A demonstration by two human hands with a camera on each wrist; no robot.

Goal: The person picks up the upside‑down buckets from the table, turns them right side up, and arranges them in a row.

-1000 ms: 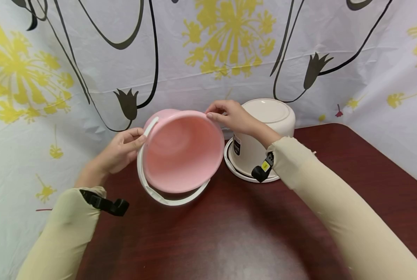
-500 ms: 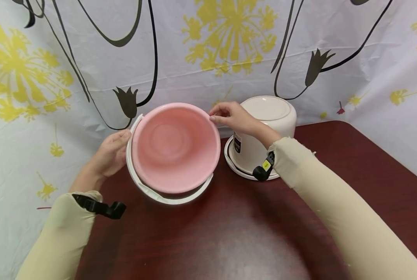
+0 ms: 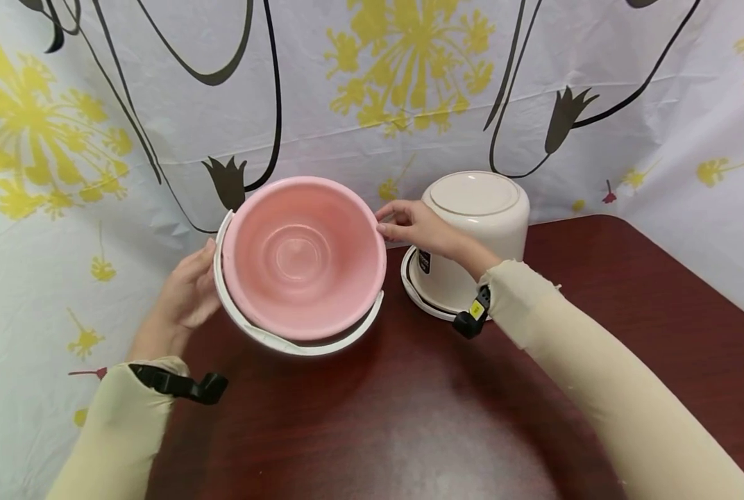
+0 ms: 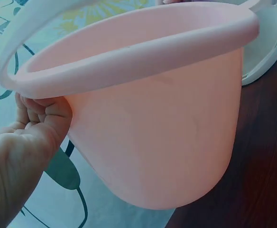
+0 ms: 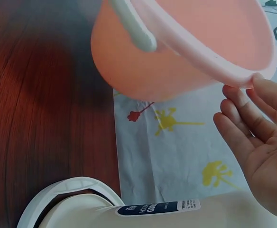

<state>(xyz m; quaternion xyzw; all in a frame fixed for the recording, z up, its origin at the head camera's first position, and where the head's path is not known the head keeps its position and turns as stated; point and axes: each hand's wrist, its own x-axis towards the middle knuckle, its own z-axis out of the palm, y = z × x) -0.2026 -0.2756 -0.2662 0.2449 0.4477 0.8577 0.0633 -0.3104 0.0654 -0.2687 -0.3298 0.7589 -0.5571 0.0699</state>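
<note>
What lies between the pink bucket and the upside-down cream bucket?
The right hand, pinching the pink bucket; below it, bare table. The head view shows this.

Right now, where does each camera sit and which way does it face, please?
Head: head-worn, looks forward and down at the round pink plastic bucket; left hand, right hand, beige cloth sleeves show.
Left wrist: worn there, faces the bucket's outer side; mainly left hand shows.
Right wrist: worn there, faces the bucket's rim; right hand shows.
Both wrist views share the bucket.

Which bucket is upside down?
The cream bucket, standing base-up on the table; the pink bucket, held by the left hand and right hand, has its open mouth facing the head camera.
</note>
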